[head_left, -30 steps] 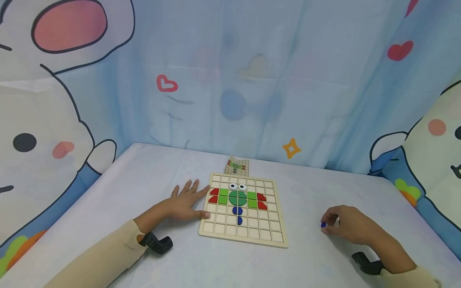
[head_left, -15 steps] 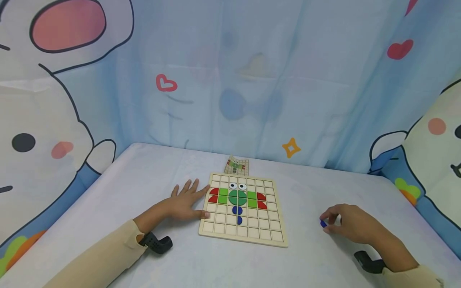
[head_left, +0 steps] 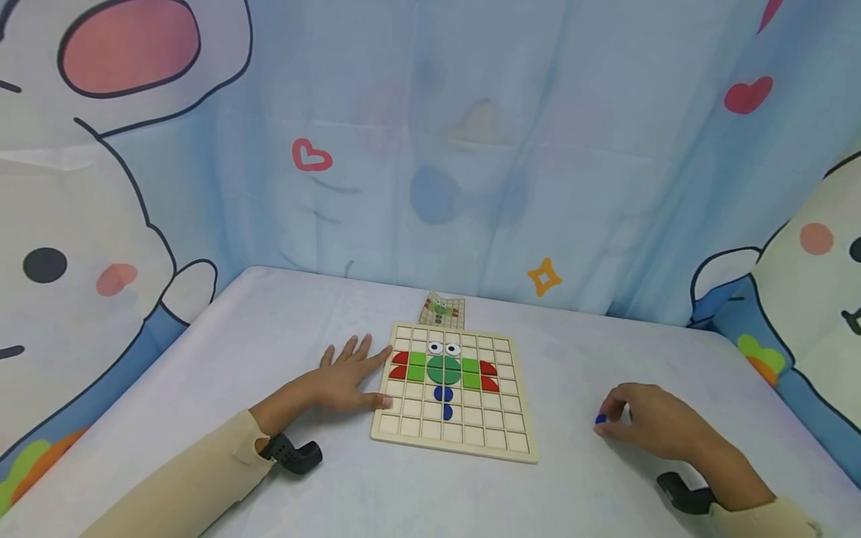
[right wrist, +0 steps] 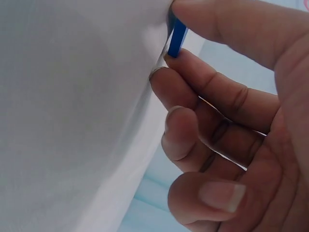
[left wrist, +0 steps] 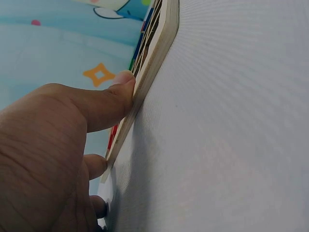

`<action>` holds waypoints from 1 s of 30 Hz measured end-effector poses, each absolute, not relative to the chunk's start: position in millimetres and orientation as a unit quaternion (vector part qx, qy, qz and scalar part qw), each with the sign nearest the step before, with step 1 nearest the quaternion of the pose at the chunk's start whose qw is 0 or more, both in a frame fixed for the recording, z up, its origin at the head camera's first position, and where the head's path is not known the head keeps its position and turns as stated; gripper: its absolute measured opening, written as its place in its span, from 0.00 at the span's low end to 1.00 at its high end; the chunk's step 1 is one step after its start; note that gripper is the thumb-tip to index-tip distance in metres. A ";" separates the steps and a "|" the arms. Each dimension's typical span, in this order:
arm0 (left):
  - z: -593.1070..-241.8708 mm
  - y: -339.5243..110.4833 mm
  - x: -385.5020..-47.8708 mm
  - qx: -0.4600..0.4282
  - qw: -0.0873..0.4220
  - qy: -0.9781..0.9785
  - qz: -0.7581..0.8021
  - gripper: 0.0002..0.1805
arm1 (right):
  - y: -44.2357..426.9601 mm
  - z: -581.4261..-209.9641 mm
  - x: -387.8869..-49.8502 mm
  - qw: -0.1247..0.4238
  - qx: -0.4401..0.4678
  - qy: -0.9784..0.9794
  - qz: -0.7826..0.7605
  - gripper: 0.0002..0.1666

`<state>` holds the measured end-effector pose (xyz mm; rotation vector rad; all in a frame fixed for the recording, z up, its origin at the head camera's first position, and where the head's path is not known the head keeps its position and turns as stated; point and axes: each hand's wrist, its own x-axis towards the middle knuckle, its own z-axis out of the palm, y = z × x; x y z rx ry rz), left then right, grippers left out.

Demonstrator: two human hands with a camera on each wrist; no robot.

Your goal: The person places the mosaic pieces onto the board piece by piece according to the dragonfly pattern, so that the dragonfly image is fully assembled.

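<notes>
My right hand (head_left: 649,420) pinches a small blue tile (right wrist: 178,38) between thumb and index finger, low over the table to the right of the board. In the head view only part of that tile shows. A square wooden grid board (head_left: 464,437) lies flat in the middle. My left hand (head_left: 346,382) has its fingers spread, with thumb and index fingertip touching the board's left edge. On the board sit two eye tiles (head_left: 444,348), a green circle (head_left: 444,370) of quarter pieces, light green squares (head_left: 471,373), red quarter tiles (head_left: 489,376) and several blue tiles (head_left: 443,393).
Behind the board a small pattern card (head_left: 442,310) leans up, printed with a like figure. The white-covered table (head_left: 282,314) ends at a blue printed curtain (head_left: 471,209). Each wrist wears a black camera mount (head_left: 296,456).
The blue tile has turned a little in my right fingertips, and the right hand has shifted only slightly. My left hand and the board stay put.
</notes>
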<state>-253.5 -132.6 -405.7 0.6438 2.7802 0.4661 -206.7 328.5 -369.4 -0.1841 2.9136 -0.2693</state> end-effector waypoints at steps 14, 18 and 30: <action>-408.3 -132.6 -254.9 0.215 0.123 0.956 0.158 0.49 | 305.1 -371.5 -200.3 0.058 -0.076 0.991 -0.097 0.21; -408.3 -133.1 -255.6 0.214 0.122 0.957 0.155 0.49 | 288.4 -372.1 -195.6 -0.007 -0.113 0.988 -0.105 0.17; -406.1 -131.5 -254.0 0.215 0.127 0.955 0.158 0.49 | 236.0 -376.9 -194.9 -0.133 -0.203 0.947 -0.210 0.12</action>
